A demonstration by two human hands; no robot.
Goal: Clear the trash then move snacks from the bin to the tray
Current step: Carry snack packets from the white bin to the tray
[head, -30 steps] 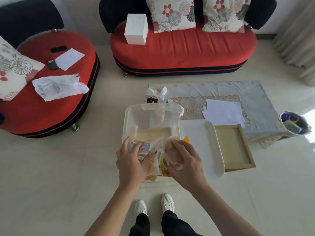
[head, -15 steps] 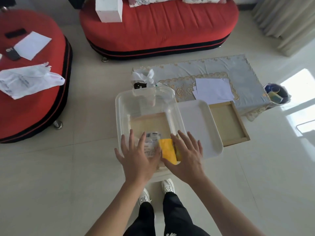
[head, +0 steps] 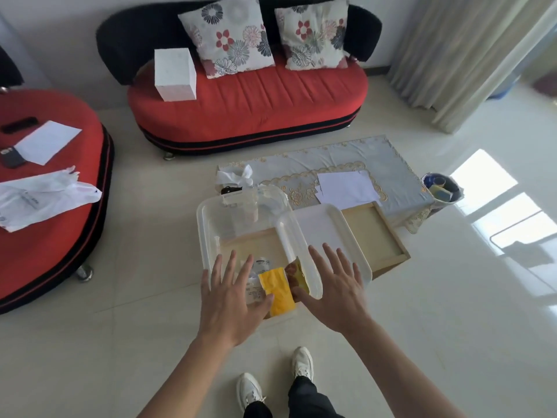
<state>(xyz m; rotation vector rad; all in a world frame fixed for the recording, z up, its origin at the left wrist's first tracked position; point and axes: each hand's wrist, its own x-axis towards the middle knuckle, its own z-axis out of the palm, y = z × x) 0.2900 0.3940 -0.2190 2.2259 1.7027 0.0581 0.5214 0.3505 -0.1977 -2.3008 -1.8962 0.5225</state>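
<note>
- At the far left a red seat carries a white plastic bag, a sheet of paper and a dark phone; all lie as they did half a second ago.
- Behind, a red sofa bears a white box; its two floral cushions are fully in view again, since the head has tilted up.
- The clear bin stands in the middle; the snacks lie at its near end: a clear-wrapped packet, a yellow packet and a brown packet leaning on the right wall.
- The left hand is flat with fingers spread over the bin's near rim and holds nothing; its thumb overlaps the yellow packet's edge, whether touching I cannot tell; a second ago it gripped a packet.
- The right hand is likewise spread and holds nothing; it has shifted right, off the yellow packet, to where the bin's rim meets the white tray; its thumb is just beside the brown packet.
- The white tray sits against the bin's right side; a wooden tray lies just beyond it.
- Farther right, white papers rest on a cloth-covered table; a small waste bin stands at its end.
</note>
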